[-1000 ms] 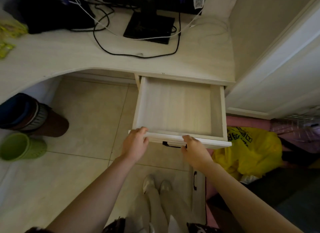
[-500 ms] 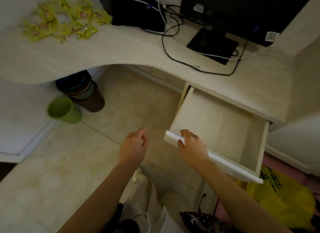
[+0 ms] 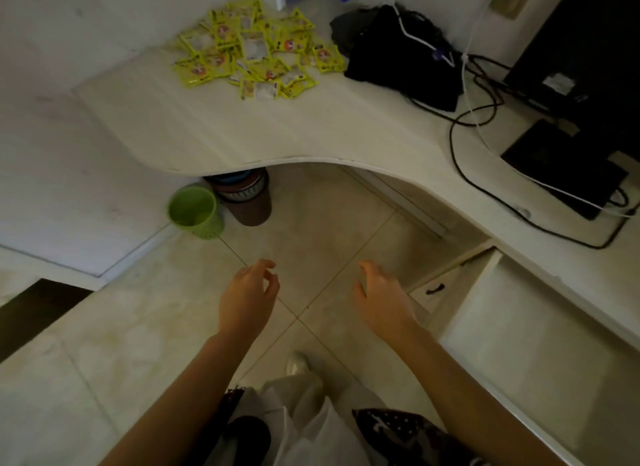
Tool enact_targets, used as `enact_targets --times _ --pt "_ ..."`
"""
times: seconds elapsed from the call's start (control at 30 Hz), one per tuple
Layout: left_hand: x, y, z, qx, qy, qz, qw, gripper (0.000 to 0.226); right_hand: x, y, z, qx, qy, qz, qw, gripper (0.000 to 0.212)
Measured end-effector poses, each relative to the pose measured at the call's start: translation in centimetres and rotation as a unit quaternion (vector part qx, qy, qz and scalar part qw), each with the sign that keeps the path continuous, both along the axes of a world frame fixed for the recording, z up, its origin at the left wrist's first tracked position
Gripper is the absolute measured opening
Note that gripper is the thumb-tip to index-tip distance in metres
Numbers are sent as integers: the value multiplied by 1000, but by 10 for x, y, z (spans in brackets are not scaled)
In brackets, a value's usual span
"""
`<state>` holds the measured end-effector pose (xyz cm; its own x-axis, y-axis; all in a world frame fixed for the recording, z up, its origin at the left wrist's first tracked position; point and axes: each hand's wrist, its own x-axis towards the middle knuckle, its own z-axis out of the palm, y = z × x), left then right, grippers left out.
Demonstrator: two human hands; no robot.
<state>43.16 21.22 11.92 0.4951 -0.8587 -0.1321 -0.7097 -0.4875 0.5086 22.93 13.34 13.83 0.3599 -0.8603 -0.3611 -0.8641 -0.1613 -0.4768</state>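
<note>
My left hand (image 3: 247, 297) and my right hand (image 3: 382, 297) hover over the tiled floor with fingers loosely curled, holding nothing. The pale wooden drawer (image 3: 540, 354) stands pulled out at the right, empty inside, its black handle (image 3: 435, 289) just right of my right hand. A pile of yellow sachets (image 3: 252, 51) lies on the curved white desk (image 3: 277, 129) far ahead of both hands.
A black bag (image 3: 398, 55), black cables (image 3: 478, 119) and a monitor on its stand (image 3: 561, 167) occupy the desk's right side. A green basket (image 3: 195, 211) and a brown bin (image 3: 247, 198) stand under the desk edge. My legs and shoes (image 3: 298, 365) are below.
Both hands let go of the drawer front and now hang free over the floor. The view has swung left, bringing the yellow sachets into sight and pushing the drawer to the right edge.
</note>
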Motion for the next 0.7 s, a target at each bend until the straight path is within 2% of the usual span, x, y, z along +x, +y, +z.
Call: enact_targets --times 0.3,0.7 --pt "89 -81 10 3 -16 4 1000 25 101 -88 12 -29 9 25 999 42" --pt "170 -225 16 -38 -29 50 998 24 193 -255 16 -81 -35 82 993 45"
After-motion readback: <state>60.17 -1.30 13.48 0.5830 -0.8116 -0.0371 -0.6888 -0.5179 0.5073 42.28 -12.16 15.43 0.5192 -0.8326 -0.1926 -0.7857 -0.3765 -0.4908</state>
